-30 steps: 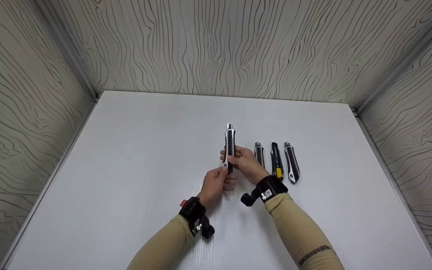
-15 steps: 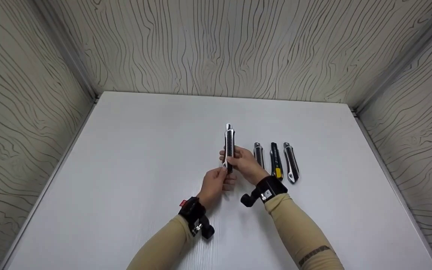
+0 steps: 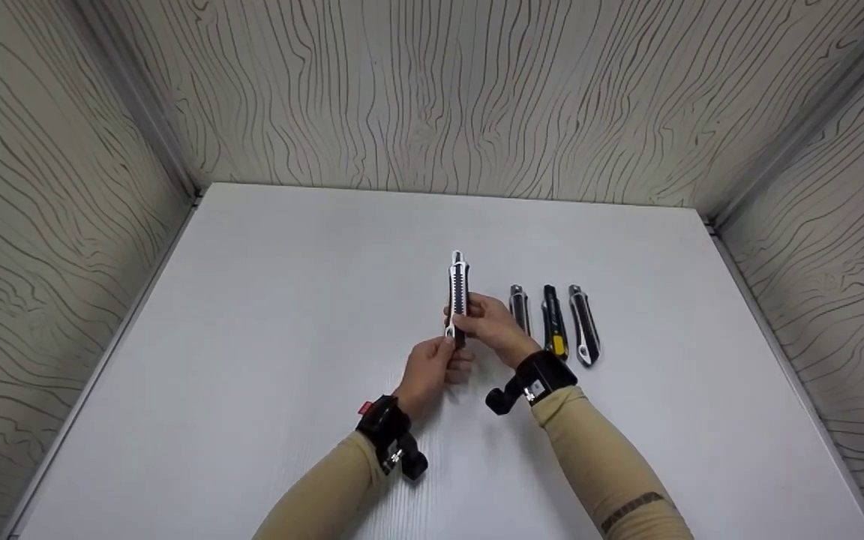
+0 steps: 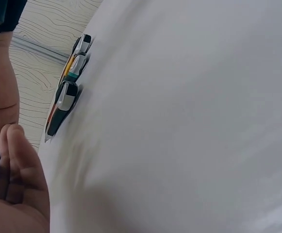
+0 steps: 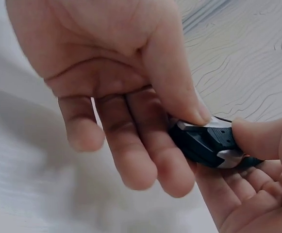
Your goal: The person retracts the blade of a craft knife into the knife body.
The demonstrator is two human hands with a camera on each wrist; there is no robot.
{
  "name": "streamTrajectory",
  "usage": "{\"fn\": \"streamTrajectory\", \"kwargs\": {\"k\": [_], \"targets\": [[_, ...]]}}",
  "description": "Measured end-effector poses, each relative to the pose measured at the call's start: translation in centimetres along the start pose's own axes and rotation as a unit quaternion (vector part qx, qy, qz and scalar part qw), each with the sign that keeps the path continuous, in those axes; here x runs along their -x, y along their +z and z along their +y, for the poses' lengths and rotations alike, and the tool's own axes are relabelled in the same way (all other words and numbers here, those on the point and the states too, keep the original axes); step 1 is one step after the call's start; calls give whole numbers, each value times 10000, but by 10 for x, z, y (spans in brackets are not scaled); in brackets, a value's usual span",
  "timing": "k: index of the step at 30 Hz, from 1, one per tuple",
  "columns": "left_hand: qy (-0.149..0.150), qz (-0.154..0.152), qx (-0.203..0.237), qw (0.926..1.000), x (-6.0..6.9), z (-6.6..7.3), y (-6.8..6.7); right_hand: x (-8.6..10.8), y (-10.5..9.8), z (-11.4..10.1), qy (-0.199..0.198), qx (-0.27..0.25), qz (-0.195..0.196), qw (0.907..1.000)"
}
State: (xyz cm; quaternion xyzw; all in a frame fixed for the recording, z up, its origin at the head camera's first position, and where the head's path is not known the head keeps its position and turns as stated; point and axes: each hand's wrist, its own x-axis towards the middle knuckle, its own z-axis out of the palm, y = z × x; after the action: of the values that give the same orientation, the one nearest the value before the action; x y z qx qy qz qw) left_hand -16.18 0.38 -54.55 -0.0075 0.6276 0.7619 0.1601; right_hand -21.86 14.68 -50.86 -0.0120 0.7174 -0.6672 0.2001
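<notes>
A silver and black utility knife [image 3: 458, 289] is raised over the white table, its narrow metal nose pointing away. My right hand [image 3: 493, 322] grips its handle, thumb on the face and fingers behind. At the butt end, my left hand [image 3: 428, 367] pinches the handle. In the right wrist view the knife's dark end [image 5: 199, 145] sits under the left thumb, while the other left fingers [image 5: 126, 160] hang loose; the right hand [image 5: 262, 179] holds it from the right. The left wrist view shows my left hand [image 4: 22, 179] close by, the knife mostly cut off.
Right of the hands, three utility knives lie side by side on the table [image 3: 289, 300]: a silver and dark one [image 3: 519, 309], a dark one with a yellow slider [image 3: 554, 322], and another silver and dark one [image 3: 584, 326]. Patterned walls [image 3: 432, 97] enclose the table.
The held knife has tilted slightly, so its front now catches more light and its nose sits a little lower. Both hands keep their hold; the other knives have stayed in place.
</notes>
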Motion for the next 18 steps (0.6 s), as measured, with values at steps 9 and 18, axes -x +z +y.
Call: {"fn": "streamTrajectory", "kwargs": {"k": [9,18], "targets": [[-45,-42,-225,9997,1,-2,5,7,-9,-2,-44,809,311,9962],[-112,-48,-220,9997,4,-4,20,20,-17,-3,77,932,597,9938]]}}
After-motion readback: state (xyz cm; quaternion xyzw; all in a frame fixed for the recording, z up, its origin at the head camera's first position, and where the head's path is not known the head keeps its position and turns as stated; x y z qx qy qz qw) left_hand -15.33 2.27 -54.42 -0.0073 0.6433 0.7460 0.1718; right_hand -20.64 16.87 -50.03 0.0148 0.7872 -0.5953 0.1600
